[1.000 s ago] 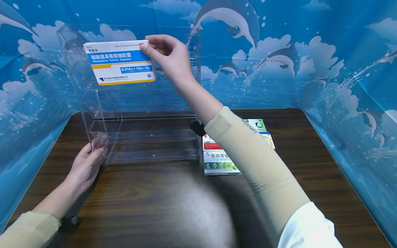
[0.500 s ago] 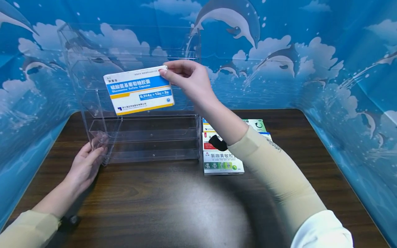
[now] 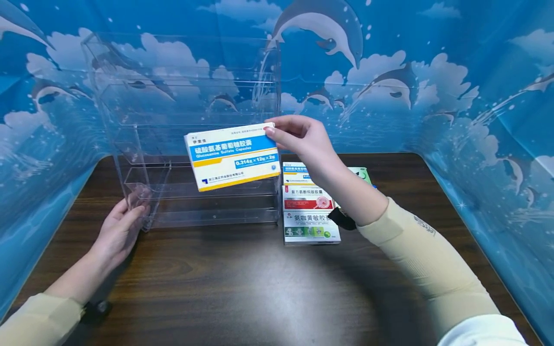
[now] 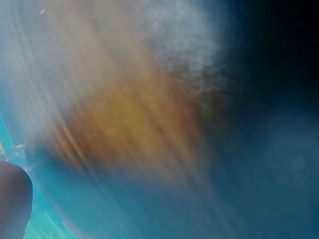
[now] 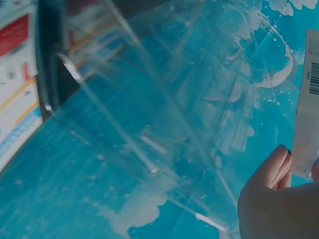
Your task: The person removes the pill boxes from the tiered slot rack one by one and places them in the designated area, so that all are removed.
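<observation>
Between thumb and fingers my right hand (image 3: 309, 139) pinches the top right corner of a white, blue and yellow medicine box (image 3: 233, 156). The box is tilted, its printed front toward the head camera, in front of a clear acrylic tiered rack (image 3: 216, 216). In the right wrist view, the medicine box (image 5: 306, 109) shows its barcode side at the right edge, in the fingers of the right hand (image 5: 274, 199). My left hand (image 3: 123, 226) grips the rack's lower left side wall. The left wrist view is mostly blur, with one fingertip (image 4: 14, 199) at its left edge.
Right of the rack, several medicine boxes lie on the dark wooden table (image 3: 242, 288), including a green and white one (image 3: 311, 228) and a red and white one (image 3: 298, 198). A blue dolphin-print curtain (image 3: 433, 96) encloses the back and sides.
My right hand has carried the medicine box down and to the right, from the rack's upper tiers toward its right side. The left hand and the rack have stayed in place.
</observation>
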The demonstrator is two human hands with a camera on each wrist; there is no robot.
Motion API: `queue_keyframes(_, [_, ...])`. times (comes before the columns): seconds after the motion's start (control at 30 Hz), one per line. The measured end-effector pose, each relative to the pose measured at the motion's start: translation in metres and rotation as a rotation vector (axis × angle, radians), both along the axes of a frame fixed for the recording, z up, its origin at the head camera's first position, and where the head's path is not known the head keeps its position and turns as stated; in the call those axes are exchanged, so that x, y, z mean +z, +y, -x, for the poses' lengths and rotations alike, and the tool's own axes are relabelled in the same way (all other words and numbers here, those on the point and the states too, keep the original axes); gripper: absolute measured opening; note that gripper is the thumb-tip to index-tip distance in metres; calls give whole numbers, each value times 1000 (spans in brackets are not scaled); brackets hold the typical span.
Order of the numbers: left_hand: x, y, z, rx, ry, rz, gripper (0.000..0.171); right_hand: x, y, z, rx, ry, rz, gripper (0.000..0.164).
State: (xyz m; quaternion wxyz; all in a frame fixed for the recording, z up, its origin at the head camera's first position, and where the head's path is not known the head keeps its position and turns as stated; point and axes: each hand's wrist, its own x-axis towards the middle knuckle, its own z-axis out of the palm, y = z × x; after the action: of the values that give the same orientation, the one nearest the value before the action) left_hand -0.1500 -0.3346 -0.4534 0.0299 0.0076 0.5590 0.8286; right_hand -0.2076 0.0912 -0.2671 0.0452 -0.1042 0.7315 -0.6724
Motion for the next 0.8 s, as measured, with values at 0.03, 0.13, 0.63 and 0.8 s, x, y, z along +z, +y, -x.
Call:
queue_keyframes(0.03, [0,0,0,0,1,0,46,-2,6,-2,-4,-16,-5,33])
queue_keyframes(0.13, [0,0,-1,8,0,-18,45,-9,22,-9,-26,-65,-20,34])
queue_keyframes(0.63, [3,2,2,13,-16,57,49,-43,106,-37,-106,-233,-59,51])
queue_keyframes(0.8, [4,5,1,16,-6,39,46,-54,130,-44,-153,-259,-50,45])
